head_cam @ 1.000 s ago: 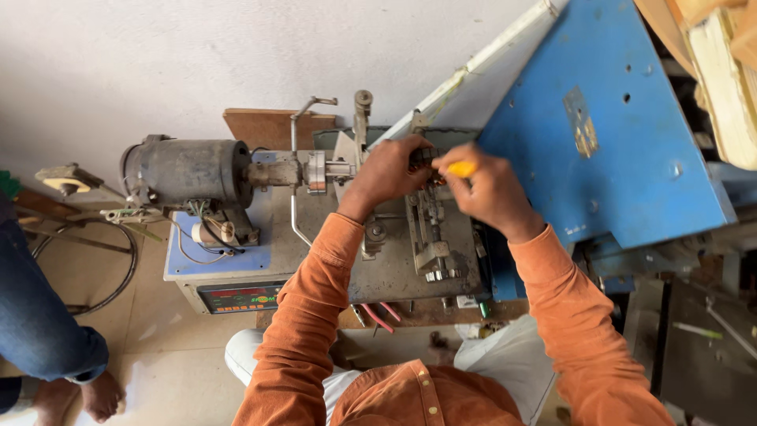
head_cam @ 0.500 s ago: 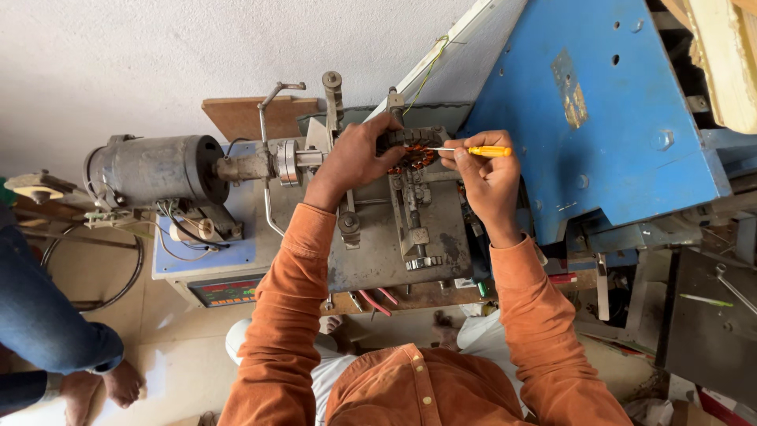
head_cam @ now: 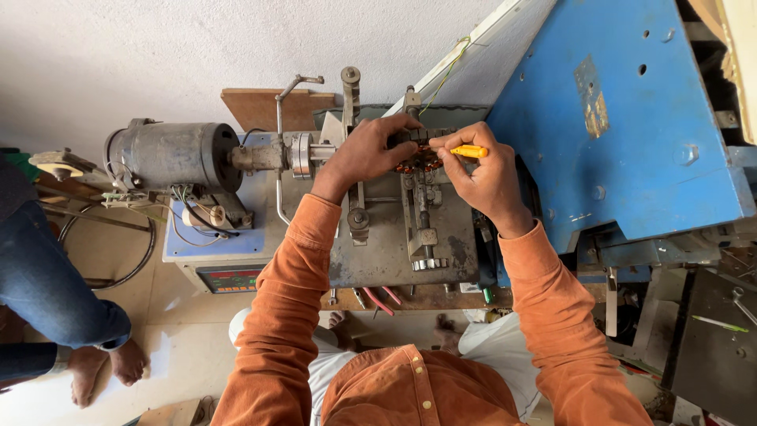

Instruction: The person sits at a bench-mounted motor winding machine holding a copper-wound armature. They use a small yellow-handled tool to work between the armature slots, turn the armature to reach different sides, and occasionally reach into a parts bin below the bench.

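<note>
My left hand (head_cam: 367, 154) grips a round part wound with copper wire (head_cam: 418, 160) that is mounted on the shaft of a grey winding machine (head_cam: 402, 237). My right hand (head_cam: 481, 177) holds a small yellow-handled tool (head_cam: 471, 151), its tip at the same wound part. Both arms wear orange sleeves. A grey electric motor (head_cam: 173, 155) at the left drives the shaft (head_cam: 272, 155).
A large blue metal panel (head_cam: 623, 118) stands close at the right. A control box with a red display (head_cam: 229, 278) sits under the motor. Another person's leg in jeans and bare feet (head_cam: 55, 308) are at the left. A white wall lies behind.
The view has shifted, so the machine sits lower and more central in frame. My hands stay on the wound part, and the yellow tool still points at it.
</note>
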Action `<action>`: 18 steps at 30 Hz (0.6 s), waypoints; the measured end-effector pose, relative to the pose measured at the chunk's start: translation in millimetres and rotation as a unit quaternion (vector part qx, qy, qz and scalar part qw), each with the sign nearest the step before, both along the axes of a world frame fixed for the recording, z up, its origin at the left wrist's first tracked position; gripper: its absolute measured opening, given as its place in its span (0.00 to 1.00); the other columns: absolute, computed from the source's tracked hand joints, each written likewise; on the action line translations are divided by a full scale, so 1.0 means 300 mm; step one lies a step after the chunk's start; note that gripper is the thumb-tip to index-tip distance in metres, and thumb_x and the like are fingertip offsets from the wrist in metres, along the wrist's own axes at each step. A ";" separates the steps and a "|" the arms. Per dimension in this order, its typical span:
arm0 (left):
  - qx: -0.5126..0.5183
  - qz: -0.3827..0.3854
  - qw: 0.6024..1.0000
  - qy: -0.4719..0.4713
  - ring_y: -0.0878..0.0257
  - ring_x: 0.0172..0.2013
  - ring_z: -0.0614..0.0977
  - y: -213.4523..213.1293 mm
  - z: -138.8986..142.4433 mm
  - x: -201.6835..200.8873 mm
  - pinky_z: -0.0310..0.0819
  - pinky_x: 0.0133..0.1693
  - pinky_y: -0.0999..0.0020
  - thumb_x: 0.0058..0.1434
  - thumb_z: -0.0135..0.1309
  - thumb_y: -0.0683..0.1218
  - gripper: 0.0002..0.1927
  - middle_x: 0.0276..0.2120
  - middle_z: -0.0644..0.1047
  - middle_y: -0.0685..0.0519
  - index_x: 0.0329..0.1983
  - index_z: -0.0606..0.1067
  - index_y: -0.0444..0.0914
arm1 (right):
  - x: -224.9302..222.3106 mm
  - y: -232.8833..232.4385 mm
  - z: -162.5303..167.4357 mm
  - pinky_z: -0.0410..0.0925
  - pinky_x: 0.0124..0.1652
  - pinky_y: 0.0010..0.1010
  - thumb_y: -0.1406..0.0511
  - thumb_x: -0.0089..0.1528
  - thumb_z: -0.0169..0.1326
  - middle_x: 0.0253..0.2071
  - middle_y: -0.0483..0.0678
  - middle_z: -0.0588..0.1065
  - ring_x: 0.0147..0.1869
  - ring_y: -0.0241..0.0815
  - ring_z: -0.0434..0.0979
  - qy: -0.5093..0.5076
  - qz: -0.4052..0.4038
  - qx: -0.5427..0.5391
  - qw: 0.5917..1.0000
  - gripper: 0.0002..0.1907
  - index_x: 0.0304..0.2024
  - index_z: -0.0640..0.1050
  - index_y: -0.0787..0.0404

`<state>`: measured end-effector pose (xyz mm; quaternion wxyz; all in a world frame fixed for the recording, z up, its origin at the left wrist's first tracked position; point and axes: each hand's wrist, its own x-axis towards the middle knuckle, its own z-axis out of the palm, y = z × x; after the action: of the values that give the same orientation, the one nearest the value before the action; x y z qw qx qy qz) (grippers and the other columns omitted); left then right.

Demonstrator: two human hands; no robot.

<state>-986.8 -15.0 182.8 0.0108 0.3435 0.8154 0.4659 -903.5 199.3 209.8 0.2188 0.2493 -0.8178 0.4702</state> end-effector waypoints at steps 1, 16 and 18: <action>-0.002 0.002 1.000 0.007 0.54 0.36 0.88 0.004 0.005 -0.003 0.81 0.40 0.60 0.62 0.61 0.46 0.17 0.38 0.85 0.44 0.52 0.78 0.37 | -0.005 0.001 0.007 0.77 0.47 0.27 0.74 0.68 0.58 0.45 0.55 0.82 0.50 0.42 0.86 0.008 0.003 0.015 1.000 0.08 0.42 0.70 0.66; -0.046 0.055 0.997 0.032 0.50 0.31 0.87 0.020 0.009 -0.002 0.81 0.38 0.57 0.56 0.64 0.45 0.15 0.30 0.83 0.43 0.45 0.76 0.36 | -0.041 0.044 -0.130 0.78 0.51 0.31 0.71 0.70 0.56 0.45 0.58 0.81 0.52 0.43 0.85 0.000 0.037 -0.070 0.997 0.09 0.40 0.68 0.64; -0.047 0.049 0.998 0.016 0.51 0.30 0.87 0.021 0.015 0.002 0.81 0.37 0.57 0.56 0.63 0.45 0.15 0.31 0.84 0.44 0.45 0.76 0.36 | -0.036 0.051 -0.135 0.78 0.50 0.30 0.72 0.69 0.56 0.45 0.59 0.81 0.51 0.43 0.85 -0.007 0.031 -0.078 0.996 0.08 0.41 0.68 0.65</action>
<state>-986.1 -8.8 187.2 -0.0092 0.3095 0.8523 0.4215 -914.3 214.6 169.3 0.2175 0.2532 -0.7721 0.5407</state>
